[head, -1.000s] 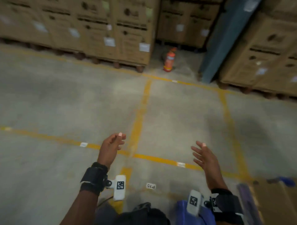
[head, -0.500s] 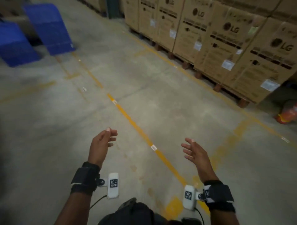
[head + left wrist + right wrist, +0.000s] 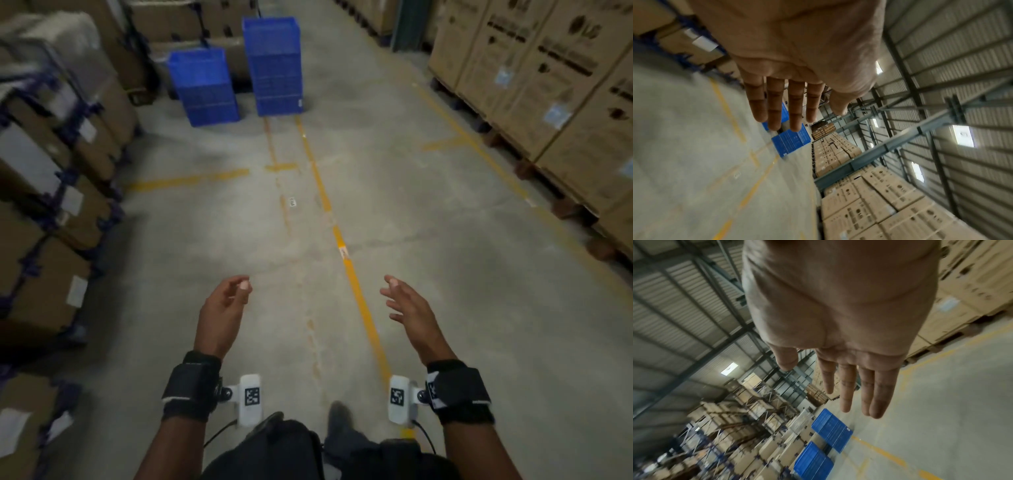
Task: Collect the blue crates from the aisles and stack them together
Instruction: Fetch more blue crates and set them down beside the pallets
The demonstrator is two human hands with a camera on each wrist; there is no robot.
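Crate stacks (image 3: 274, 65) (image 3: 205, 85) stand upright far ahead, long axes vertical.

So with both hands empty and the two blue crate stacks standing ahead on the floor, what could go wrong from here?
1. The taller stack of blue plastic mesh crates could tip if lifted whole with the left hand and right hand.
2. The shorter stack of blue plastic mesh crates sits close to the brown cardboard boxes on the left, so side access looks tight.
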